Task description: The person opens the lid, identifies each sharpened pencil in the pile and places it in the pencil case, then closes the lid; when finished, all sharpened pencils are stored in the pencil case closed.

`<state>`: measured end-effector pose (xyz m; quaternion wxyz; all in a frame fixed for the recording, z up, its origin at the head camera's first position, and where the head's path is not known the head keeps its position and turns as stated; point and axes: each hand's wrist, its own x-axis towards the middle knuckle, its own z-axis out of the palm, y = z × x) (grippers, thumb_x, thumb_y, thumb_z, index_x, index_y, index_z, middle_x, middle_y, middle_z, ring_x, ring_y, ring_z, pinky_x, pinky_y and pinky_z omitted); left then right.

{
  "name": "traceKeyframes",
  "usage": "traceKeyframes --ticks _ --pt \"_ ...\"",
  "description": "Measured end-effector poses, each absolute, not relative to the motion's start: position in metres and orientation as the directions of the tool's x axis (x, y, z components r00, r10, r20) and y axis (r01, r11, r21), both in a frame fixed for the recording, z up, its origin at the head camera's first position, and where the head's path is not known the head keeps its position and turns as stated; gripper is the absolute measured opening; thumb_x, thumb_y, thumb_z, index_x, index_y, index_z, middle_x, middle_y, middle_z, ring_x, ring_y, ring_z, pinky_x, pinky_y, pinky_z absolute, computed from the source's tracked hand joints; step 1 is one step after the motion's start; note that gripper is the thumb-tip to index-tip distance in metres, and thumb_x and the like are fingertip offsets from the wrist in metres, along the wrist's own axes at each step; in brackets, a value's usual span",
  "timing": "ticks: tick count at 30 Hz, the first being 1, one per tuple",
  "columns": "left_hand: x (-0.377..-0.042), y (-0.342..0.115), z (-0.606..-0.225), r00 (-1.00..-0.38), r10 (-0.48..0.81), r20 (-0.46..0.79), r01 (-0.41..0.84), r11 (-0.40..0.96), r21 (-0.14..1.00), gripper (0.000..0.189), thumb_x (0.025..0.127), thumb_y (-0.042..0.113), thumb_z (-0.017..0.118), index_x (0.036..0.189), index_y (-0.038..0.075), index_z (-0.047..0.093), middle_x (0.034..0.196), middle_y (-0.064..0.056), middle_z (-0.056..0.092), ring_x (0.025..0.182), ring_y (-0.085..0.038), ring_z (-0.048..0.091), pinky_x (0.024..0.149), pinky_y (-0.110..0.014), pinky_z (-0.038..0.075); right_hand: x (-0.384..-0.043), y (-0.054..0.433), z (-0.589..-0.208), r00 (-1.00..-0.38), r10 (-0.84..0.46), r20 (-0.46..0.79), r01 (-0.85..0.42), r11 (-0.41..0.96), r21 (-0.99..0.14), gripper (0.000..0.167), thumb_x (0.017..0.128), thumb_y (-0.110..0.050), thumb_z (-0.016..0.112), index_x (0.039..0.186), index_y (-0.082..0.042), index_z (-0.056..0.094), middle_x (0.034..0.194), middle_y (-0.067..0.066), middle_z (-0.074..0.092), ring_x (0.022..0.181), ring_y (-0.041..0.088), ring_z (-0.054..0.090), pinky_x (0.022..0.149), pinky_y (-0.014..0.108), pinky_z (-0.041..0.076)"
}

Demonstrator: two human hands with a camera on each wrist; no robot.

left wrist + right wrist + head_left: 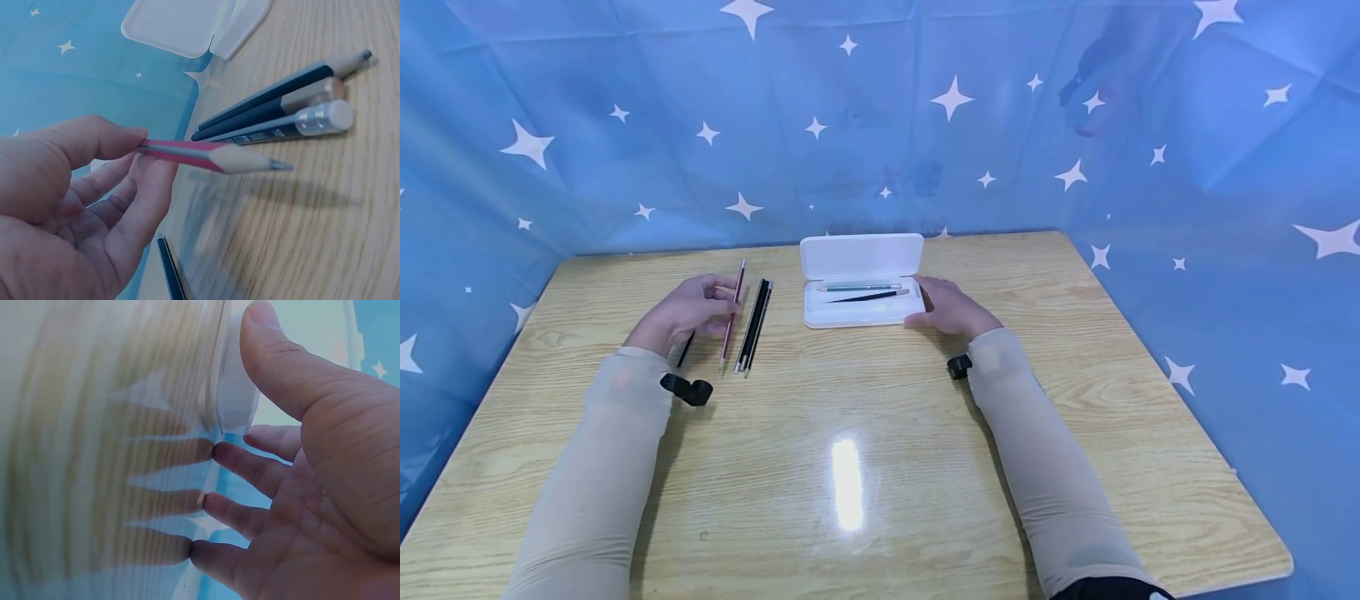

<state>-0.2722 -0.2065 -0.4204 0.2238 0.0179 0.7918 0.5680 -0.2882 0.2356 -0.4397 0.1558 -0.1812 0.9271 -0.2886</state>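
My left hand (pixel 688 312) pinches a red pencil (pixel 732 321) between thumb and fingers, above the table. In the left wrist view, the red pencil's sharpened tip (pixel 280 165) points right. Just right of this hand, several dark pencils (pixel 752 325) lie side by side; another dark pencil (pixel 685 350) lies partly hidden beneath it. The white pencil case (pixel 861 315) stands with its lid up, holding a teal pencil (pixel 861 287) and a black, brush-like tool (pixel 868 296). My right hand (pixel 951 307) holds the case's right end between thumb and index finger, other fingertips on the table.
The wooden table (pixel 775 483) has its back edge against a blue curtain (pixel 880 125) with white stars. A bright light reflection shows on the tabletop. Each wrist carries a small black camera.
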Motion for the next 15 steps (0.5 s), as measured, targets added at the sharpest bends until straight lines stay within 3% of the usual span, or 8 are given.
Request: traceKeyframes --ticks 8,15 --pt "-0.2743 -0.2054 -0.4224 -0.926 0.263 -0.271 -0.184 0.312 0.932 0.060 0.102 0.002 0.057 0.156 -0.002 0.029 0.127 -0.017 0.048 0.099 -0.020 0.064 0.081 -0.033 0.061 -0.2902 0.2355 -0.4410 -0.887 -0.430 -0.169 -0.253 0.758 -0.601 0.082 0.096 -0.032 0.072 0.161 -0.012 0.026 0.163 0.011 0.031 0.151 0.030 0.027 0.121 0.049 0.027" --pt "-0.2735 -0.2023 -0.4209 -0.934 0.241 -0.262 -0.203 0.244 0.948 0.062 0.102 0.002 0.059 0.156 0.002 0.030 0.127 -0.012 0.046 0.109 -0.023 0.060 0.090 -0.035 0.058 -0.2905 0.2359 -0.4417 -0.887 -0.421 -0.191 -0.253 0.788 -0.561 0.088 0.097 -0.035 0.071 0.162 -0.008 0.019 0.166 0.015 0.024 0.153 0.032 0.021 0.123 0.049 0.022"
